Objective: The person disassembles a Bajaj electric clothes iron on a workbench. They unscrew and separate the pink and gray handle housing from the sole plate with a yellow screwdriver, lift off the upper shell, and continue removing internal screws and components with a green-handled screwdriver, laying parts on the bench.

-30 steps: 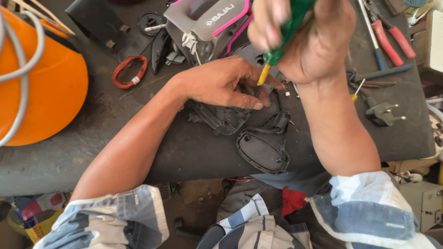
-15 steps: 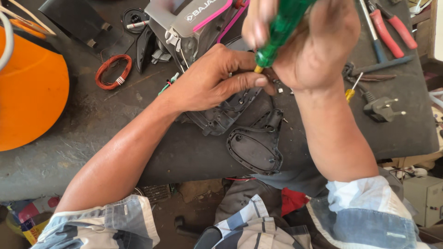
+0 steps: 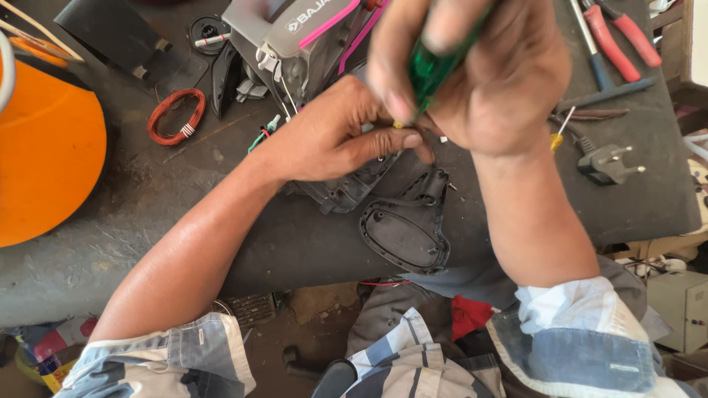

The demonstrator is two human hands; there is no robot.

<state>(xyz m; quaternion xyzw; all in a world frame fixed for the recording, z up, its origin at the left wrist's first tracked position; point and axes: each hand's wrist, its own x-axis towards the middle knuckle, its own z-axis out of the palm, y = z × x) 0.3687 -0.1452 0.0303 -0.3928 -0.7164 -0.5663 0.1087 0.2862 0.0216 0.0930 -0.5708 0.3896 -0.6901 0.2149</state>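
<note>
Over bench: right hand (image 3: 487, 81) grip closed on green screwdriver (image 3: 435, 66), near-upright, tip down; left hand (image 3: 332, 136) flat.

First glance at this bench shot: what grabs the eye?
The right hand at top centre, gripping a green-handled screwdriver point-down. Just below it the left hand presses on a black plastic housing at the middle of the dark workbench. A big orange dome fills the left edge, with a small coil of orange wire beside it.
</note>
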